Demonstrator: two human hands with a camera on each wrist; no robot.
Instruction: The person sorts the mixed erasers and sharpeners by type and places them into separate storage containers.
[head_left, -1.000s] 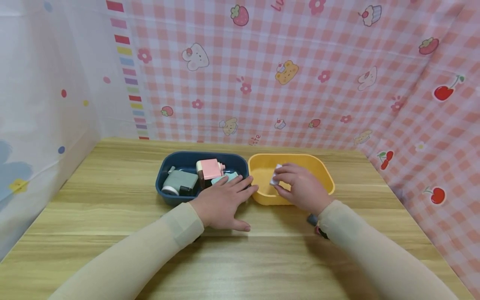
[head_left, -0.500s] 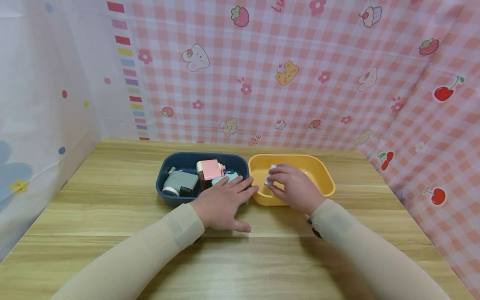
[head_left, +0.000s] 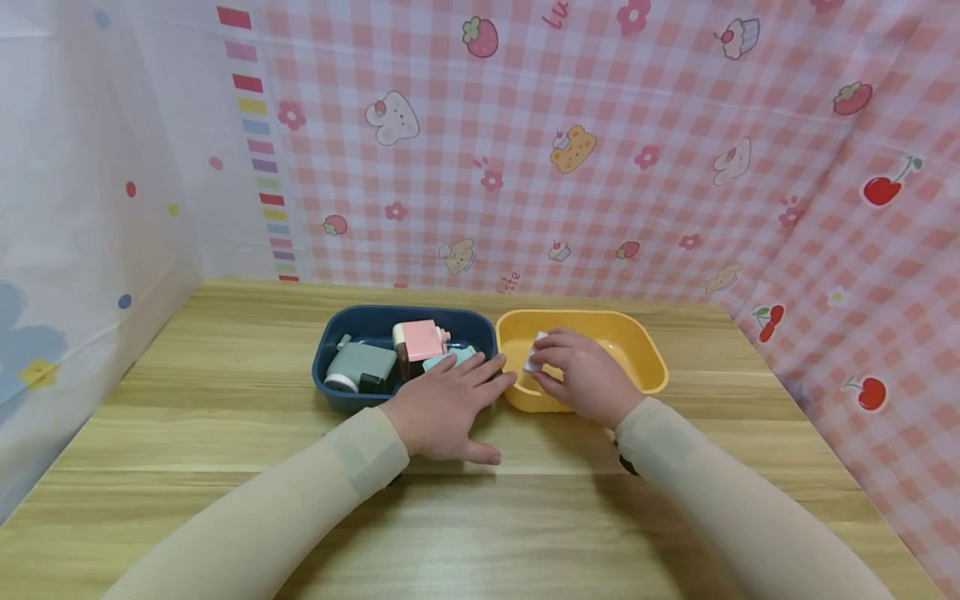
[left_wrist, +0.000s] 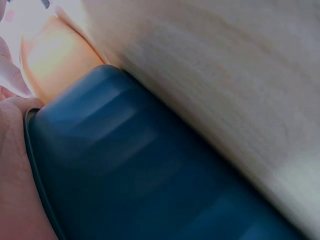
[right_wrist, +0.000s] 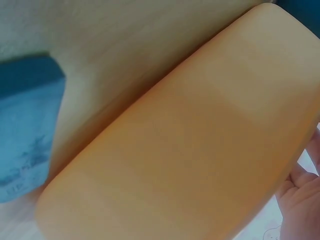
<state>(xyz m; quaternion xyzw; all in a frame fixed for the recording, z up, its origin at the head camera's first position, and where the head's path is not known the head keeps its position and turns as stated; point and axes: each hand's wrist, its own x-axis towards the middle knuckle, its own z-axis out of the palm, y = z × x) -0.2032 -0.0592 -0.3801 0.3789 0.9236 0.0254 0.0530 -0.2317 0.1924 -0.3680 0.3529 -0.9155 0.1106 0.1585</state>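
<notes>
My left hand [head_left: 450, 408] lies spread, palm down, over the front right of a dark blue bin [head_left: 339, 401], fingers reaching past its rim. Inside that bin sit a grey-green toy-like item [head_left: 362, 364], a pink block-shaped item [head_left: 423, 340] with a small knob, and a light turquoise item [head_left: 450, 358] partly hidden under my fingers. My right hand [head_left: 596, 379] pinches a small white flat piece [head_left: 535, 353] between thumb and fingers, in the left part of a yellow bin [head_left: 647, 354]. Its kind cannot be told. The right wrist view shows the yellow bin's outer wall [right_wrist: 200, 135].
Both bins stand side by side, touching or nearly so, on a wooden table [head_left: 465, 533]. A blue-grey block with lettering [right_wrist: 27, 130] is on the table before the yellow bin, hidden behind my right wrist in the head view. Printed cloth [head_left: 525, 200] walls the back.
My right hand has shifted left inside the yellow bin, with the white piece still pinched. My left hand has stayed in place.
</notes>
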